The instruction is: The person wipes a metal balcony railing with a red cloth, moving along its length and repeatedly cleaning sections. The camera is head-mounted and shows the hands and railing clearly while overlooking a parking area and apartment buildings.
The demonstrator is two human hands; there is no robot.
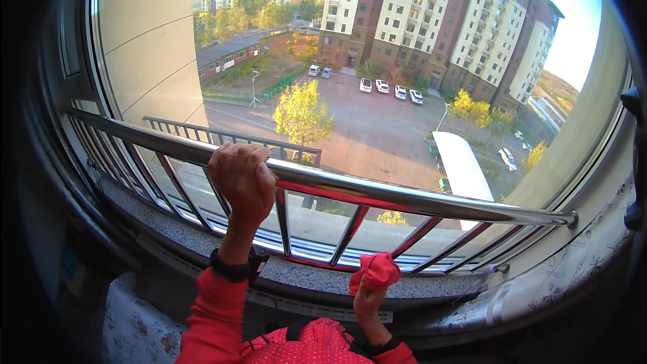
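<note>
A shiny metal railing (pixel 377 197) runs across the window from left to right, with slanting upright bars under its thick top rail. My left hand (pixel 242 178) is closed around that top rail, left of the middle, its thumb lying along the rail. Lower and to the right, my right hand (pixel 369 303) grips a crumpled red cloth (pixel 377 272). The cloth bunches up above the fist, close in front of the bars; whether it touches them I cannot tell. Red sleeves and dark wristbands show on both arms.
Below the bars lies a speckled stone sill (pixel 303 278). A small dark object (pixel 257 261) stands on it beside my left wrist. Floral fabric (pixel 138 323) is at the lower left, patterned wallpaper (pixel 539 300) at the right. Beyond the glass, far below, are a car park and tall buildings.
</note>
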